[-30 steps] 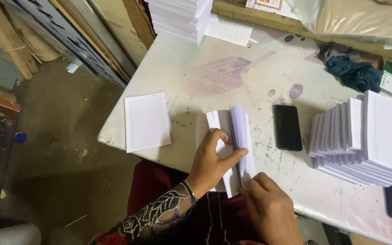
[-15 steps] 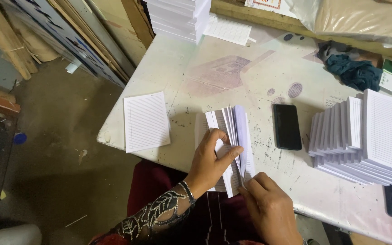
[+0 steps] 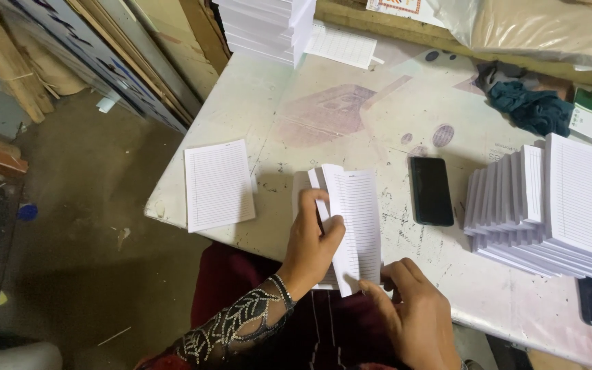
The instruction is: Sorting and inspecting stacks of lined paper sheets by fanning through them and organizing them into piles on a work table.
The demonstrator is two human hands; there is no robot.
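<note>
A thin bundle of white lined sheets [image 3: 356,219] stands tilted on the near edge of the white table [image 3: 323,116]. My left hand [image 3: 312,241] grips the bundle's left side, thumb across the front sheets. My right hand [image 3: 416,315] pinches its lower right corner from below. A single flat stack of lined sheets [image 3: 218,185] lies to the left, apart from both hands.
A black phone [image 3: 431,190] lies just right of the bundle. Fanned stacks of lined pads [image 3: 549,205] fill the right side. A tall paper stack [image 3: 268,24] stands at the back, a dark cloth [image 3: 529,106] at the back right. The floor drops off left.
The fanned sheets have closed together into a tighter bundle. My left thumb has shifted across the front sheets; my right hand stays at the lower corner.
</note>
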